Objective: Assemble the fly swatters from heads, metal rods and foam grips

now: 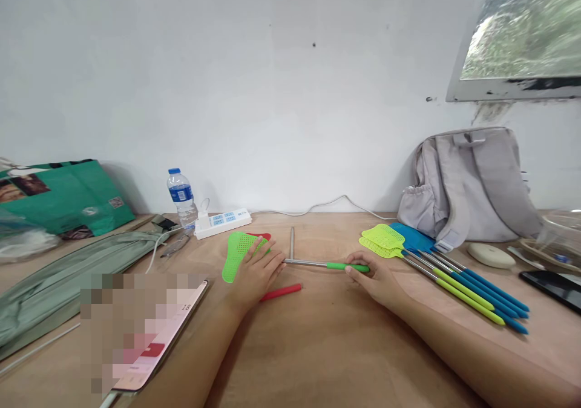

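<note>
My two hands hold a telescopic fly swatter with a green head (236, 253), a silver rod and a green handle (336, 266). My left hand (259, 273) lies over the joint of head and rod, its fingers closed there and partly hiding it. My right hand (374, 278) pinches the far end of the handle between thumb and fingers. Beneath my left hand, a red swatter head (264, 236) shows at the edge. Near its wrist lies a red handle (284, 291). A loose silver rod (292, 241) rests on the table behind the green swatter's rod.
Several yellow and blue swatters (454, 278) lie at right, before a grey backpack (485, 184). A power strip (224, 221) and water bottle (180, 196) stand at the back. At left are a lit phone (157, 350), a grey-green cloth item (91, 269) and a green bag (91, 199).
</note>
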